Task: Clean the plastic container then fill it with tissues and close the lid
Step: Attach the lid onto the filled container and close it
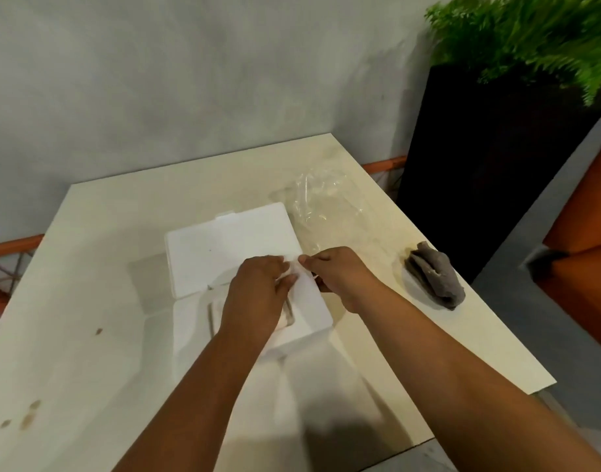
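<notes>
my left hand and right hand pinch tissue over the open plastic container, its lid flipped toward 11 o'clock, long axis 9-to-3.

No text, label, brand, number or sign can be read anywhere.

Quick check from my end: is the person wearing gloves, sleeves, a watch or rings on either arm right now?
Nothing worn shows. The left hand and right hand are bare, with no gloves. Both forearms are uncovered all the way to the bottom edge of the view, so no sleeve or cuff appears. No watch, band or bracelet shows at either wrist. The picture is too soft to rule out a thin ring.
</notes>
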